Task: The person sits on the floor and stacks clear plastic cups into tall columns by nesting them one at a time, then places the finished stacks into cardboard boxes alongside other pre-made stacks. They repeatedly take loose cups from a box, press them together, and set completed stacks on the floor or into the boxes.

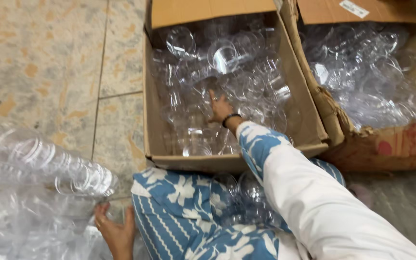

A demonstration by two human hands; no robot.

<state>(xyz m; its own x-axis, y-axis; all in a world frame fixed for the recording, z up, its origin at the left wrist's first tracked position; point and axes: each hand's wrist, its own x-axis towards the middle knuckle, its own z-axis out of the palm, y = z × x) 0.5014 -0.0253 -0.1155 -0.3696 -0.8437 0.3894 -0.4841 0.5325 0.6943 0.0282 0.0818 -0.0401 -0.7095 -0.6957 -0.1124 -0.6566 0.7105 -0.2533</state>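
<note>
My right hand [220, 109] reaches into an open cardboard box [304, 113] full of loose clear plastic jars [225, 55]; its fingers are spread among the jars, touching them, and I cannot tell whether it grips one. My left hand [115, 232] rests at the bottom left on a clear plastic bag [34, 163] packed with more clear jars, fingers against its edge. A few clear jars [239, 192] lie in my lap on blue and white patterned cloth.
A second cardboard box [386, 144] at the right holds clear plastic jars inside a plastic liner. Tiled stone floor [49, 62] lies to the left of the boxes. More clear plastic [405, 202] lies at the lower right.
</note>
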